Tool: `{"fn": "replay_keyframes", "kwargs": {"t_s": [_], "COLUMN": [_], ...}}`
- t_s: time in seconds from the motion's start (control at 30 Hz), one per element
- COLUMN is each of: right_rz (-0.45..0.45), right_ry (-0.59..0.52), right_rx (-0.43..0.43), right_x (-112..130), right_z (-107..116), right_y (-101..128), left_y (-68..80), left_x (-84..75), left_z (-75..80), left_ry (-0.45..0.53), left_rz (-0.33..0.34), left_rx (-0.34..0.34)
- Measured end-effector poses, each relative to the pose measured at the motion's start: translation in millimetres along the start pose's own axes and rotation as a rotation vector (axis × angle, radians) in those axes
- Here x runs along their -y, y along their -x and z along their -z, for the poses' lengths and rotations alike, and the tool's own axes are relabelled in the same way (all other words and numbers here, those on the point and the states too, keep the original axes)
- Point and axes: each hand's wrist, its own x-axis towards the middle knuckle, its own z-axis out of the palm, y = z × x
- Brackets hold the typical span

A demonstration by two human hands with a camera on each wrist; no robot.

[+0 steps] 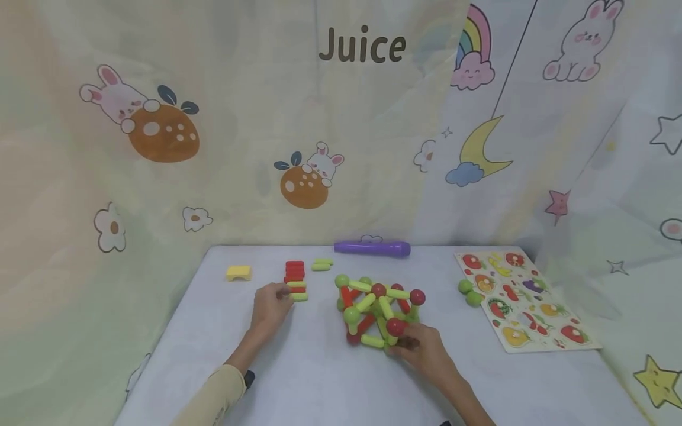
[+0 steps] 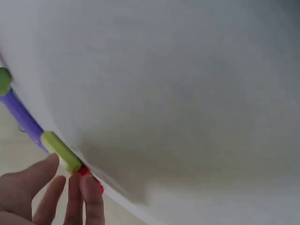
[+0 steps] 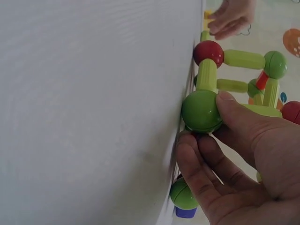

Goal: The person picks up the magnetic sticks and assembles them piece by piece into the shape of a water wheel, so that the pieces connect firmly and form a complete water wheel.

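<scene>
A frame of green and red magnetic rods and balls (image 1: 375, 310) stands mid-table. My right hand (image 1: 406, 343) grips its near corner; in the right wrist view the thumb and fingers (image 3: 206, 133) pinch a green ball (image 3: 200, 111) at the frame's foot. My left hand (image 1: 282, 294) reaches to a row of loose rods left of the frame, fingertips against a green rod (image 1: 299, 296). In the left wrist view the fairly straight fingers (image 2: 70, 187) touch the green rod (image 2: 61, 151) and a red rod (image 2: 92, 180). The left thumb is hidden.
Red rods (image 1: 295, 270) are stacked behind the left hand, with two green rods (image 1: 322, 264) and a yellow block (image 1: 238, 273) nearby. A purple cylinder (image 1: 372, 248) lies at the table's back edge. Two green balls (image 1: 469, 293) sit beside a fruit puzzle board (image 1: 524, 302) on the right.
</scene>
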Motion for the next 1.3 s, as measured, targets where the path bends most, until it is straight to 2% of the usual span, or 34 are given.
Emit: {"fn": "replay_keyframes", "kwargs": {"t_s": [0.17,0.3,0.4,0.53,0.7,0.83,0.97,1.07,1.17,1.3], "right_rz": [0.007,0.006,0.007,0.003,0.003,0.003,0.004,0.0,-0.01,-0.012], "right_ry": [-0.002,-0.013,-0.023,-0.028,-0.038,-0.025,-0.005,-0.002,0.004,-0.005], "right_rx": [0.0,0.004,0.014,0.032,0.043,0.035,0.022,0.017,0.015,0.022], "right_x": [0.0,-0.5,-0.9,-2.3,-3.2,-1.8,1.0,2.7,3.9,4.2], "right_z": [1.6,1.0,1.0,2.6,3.1,0.0,-3.3,-4.8,-5.7,-6.4], "right_y": [0.4,0.8,1.2,1.0,-0.6,-3.4,-5.5,-6.4,-7.1,-7.6], "left_y": [-9.9,-10.0,-4.1,5.7,19.7,31.1,41.7,47.6,51.0,52.4], "left_x": [11.1,10.0,8.3,6.3,-0.2,-13.0,-30.3,-43.5,-52.3,-55.4], "left_z": [-0.3,-1.5,-0.7,2.7,9.9,14.5,18.3,22.9,27.1,27.6], "left_ry": [-0.136,-0.191,-0.182,-0.079,0.173,0.39,0.535,0.552,0.534,0.493], "left_rz": [-0.03,-0.053,-0.05,-0.034,0.06,0.106,0.084,0.062,0.049,0.049], "left_rx": [0.104,0.128,0.134,0.13,0.166,0.254,0.366,0.382,0.348,0.3]}}
